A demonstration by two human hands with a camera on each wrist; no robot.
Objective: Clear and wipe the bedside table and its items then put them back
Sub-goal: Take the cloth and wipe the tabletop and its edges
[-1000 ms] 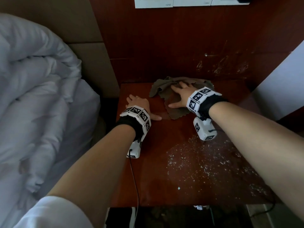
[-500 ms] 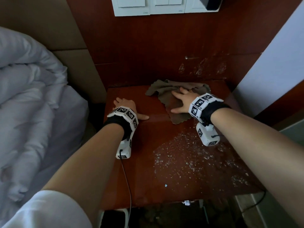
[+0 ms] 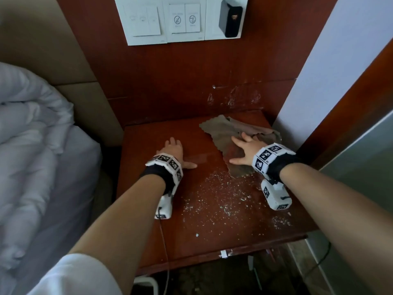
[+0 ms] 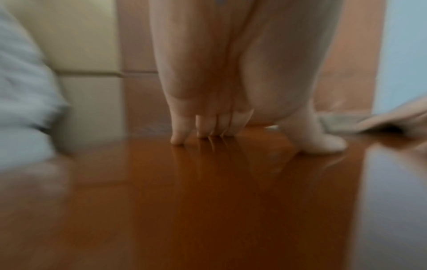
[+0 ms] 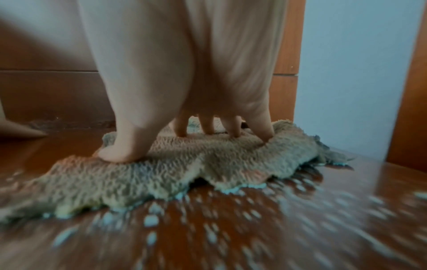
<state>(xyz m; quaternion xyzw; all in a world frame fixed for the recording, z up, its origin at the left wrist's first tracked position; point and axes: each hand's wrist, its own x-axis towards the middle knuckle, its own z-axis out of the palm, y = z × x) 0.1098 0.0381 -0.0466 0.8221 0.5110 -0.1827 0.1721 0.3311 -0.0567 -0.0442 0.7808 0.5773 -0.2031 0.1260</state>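
Head view, right hand (image 3: 247, 150) fingers spread pressing cloth (image 3: 225, 133), left hand (image 3: 173, 151) flat on bedside table (image 3: 212, 231), fingers together.

The bedside table (image 3: 148, 241) is being hemmed by wall panel (image 3: 170, 81) behind, bed (image 3: 42, 156) left; the near edge is being left open.

Right hand (image 5: 184, 76) flat on brown cloth (image 5: 161, 175); white flecks (image 5: 231, 228) over wooden tabletop (image 5: 381, 191)

A crumpled brown cloth (image 3: 228, 133) lies at the crumb-strewn wooden bedside table's (image 3: 148, 241) back right corner.
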